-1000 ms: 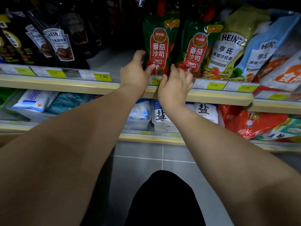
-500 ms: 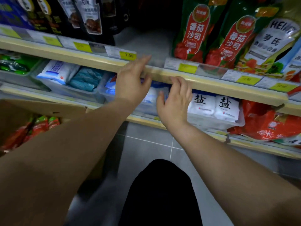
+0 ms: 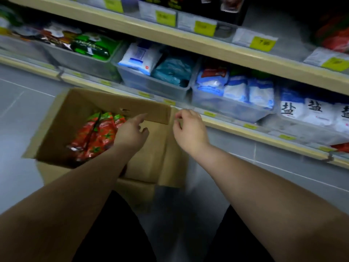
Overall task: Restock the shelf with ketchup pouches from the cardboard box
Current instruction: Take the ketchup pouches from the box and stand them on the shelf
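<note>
Head view puts our left hand (image 3: pixel 132 133) nearer, fingers (image 3: pixel 140 117) loose and empty, just right of the ketchup pouches (image 3: pixel 96 135), which lie lengthwise away from us in the cardboard box (image 3: pixel 105 103) (right hand (image 3: pixel 188 127), loosely curled and empty, hovers at its right edge).

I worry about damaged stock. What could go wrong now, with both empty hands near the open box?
The ketchup pouches lean loosely together; the left hand may grab several and drop one.
The right hand is close to the raised flap of the cardboard box and could catch on it.
</note>
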`<state>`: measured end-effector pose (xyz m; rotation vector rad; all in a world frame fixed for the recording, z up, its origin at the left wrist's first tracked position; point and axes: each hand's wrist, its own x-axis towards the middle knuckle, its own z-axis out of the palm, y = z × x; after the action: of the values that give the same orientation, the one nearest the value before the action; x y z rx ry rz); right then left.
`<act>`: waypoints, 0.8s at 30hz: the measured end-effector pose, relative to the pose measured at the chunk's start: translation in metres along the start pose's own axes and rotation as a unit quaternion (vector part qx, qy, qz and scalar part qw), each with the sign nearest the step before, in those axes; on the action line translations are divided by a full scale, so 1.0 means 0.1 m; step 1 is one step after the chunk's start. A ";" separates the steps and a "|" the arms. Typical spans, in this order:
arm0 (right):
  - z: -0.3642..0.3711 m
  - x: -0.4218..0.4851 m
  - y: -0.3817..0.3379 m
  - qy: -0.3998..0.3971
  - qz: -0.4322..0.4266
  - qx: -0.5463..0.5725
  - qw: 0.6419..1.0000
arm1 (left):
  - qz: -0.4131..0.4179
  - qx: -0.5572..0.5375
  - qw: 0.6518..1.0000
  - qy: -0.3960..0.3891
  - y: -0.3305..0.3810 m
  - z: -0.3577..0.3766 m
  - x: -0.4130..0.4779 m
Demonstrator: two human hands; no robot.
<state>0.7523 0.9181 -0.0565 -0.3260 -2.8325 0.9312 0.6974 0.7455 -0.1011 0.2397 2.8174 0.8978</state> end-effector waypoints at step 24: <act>2.57 0.47 -1.14 -0.258 0.410 0.291 0.825 | -0.387 -0.351 0.845 -0.114 -2.28 -0.33 0.59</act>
<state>0.6371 0.6944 -0.1903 -1.4489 -2.5520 2.2668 0.6103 0.5555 -0.2149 -0.7712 1.8729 1.4234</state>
